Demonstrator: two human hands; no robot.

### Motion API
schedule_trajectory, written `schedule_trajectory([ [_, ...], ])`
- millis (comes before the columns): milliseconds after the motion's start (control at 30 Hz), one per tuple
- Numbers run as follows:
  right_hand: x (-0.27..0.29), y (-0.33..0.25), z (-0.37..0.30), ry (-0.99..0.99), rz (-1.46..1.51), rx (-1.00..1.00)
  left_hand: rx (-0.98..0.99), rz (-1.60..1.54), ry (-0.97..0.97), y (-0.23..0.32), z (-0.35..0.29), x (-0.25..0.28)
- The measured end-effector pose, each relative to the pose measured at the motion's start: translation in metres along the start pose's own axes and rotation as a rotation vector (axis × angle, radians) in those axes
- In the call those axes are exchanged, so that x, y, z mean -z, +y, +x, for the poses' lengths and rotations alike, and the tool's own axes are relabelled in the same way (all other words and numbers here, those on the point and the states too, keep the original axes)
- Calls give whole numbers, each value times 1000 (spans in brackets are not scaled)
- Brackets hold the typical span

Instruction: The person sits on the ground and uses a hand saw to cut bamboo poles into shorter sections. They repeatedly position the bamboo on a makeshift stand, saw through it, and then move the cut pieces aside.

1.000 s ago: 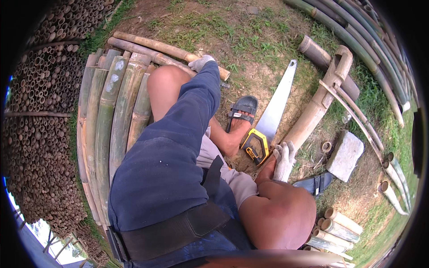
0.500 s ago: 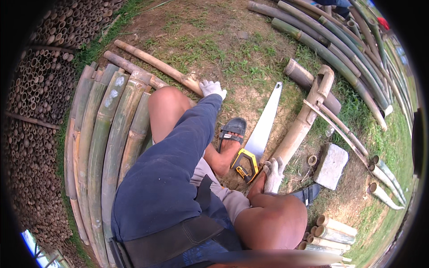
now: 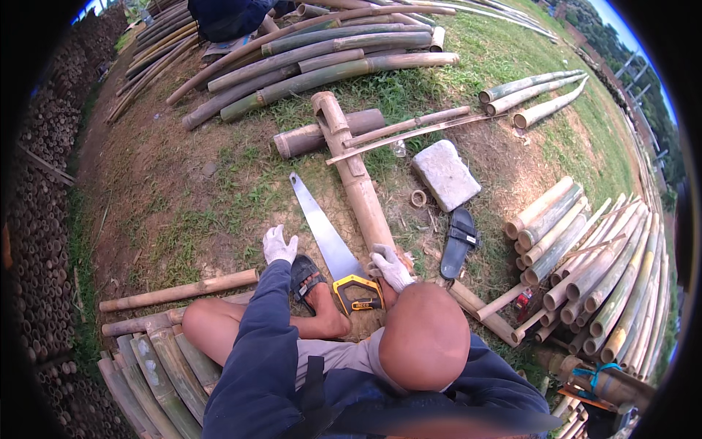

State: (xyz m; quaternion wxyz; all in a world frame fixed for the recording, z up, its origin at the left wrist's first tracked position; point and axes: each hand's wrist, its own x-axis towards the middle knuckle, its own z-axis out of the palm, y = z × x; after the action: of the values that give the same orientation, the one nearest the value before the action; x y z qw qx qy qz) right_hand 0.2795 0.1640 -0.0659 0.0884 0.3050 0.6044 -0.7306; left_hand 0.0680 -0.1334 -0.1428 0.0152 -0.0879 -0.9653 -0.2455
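Observation:
My left hand (image 3: 278, 247), in a white work glove, is raised over the ground with its fingers apart and nothing in it. Just right of it lies a handsaw (image 3: 322, 233) with a bare steel blade and a yellow and black handle, beside my sandalled foot. My right hand (image 3: 391, 268), also gloved, is curled over the near end of a thick tan bamboo pole (image 3: 360, 196). That pole has a cut-out near its far end and rests across a shorter, darker bamboo piece (image 3: 300, 142). Another slim bamboo pole (image 3: 179, 290) lies left of my left hand.
A pale stone block (image 3: 446, 175), a small bamboo ring (image 3: 418, 198) and a loose black sandal (image 3: 459, 244) lie right of the pole. Thin bamboo strips (image 3: 409, 137) cross it. Bamboo stacks stand at the right (image 3: 599, 271), far side (image 3: 322, 58) and lower left (image 3: 164, 366). A person (image 3: 227, 18) is beyond.
My view has swung to the right. My left hand has come away from the end of the slim bamboo pole. My right hand stays at the thick pole's near end.

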Motion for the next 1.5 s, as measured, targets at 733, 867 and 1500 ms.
schedule_trajectory([
  [733,31,-11,-36,-53,23,144,-47,-15,-458,33,-10,-36],
  [867,38,-10,-43,-54,24,154,-82,-39,-454,13,-3,-55],
  [1500,454,-37,-308,1247,936,720,-115,-8,-429,23,-4,-41],
])
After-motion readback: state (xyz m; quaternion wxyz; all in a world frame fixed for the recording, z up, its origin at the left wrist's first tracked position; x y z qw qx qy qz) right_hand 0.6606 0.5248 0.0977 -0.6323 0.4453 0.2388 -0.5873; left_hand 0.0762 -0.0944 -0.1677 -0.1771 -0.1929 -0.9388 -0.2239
